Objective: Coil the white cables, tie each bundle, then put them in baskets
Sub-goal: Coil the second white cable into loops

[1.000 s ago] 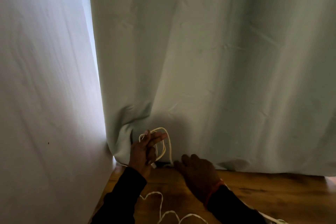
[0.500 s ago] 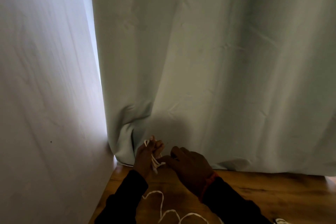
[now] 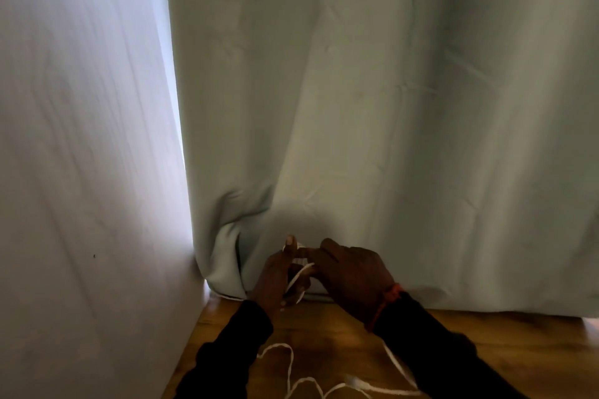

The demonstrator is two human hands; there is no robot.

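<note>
Between both hands' fingers: white cable, slack trailing on table

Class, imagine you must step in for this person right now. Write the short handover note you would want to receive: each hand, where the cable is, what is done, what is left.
Left hand: closed around a small bunch of white cable loops, held up in front of the pale curtain.
Right hand: fingertips at the same loops, working the cable; its exact grip is hard to see.
Loose cable trails over the wooden table towards the person.
Done: a few loops gathered.
Left: coil the loose length, tie the bundle, put it in a basket. No basket is in view.
</note>
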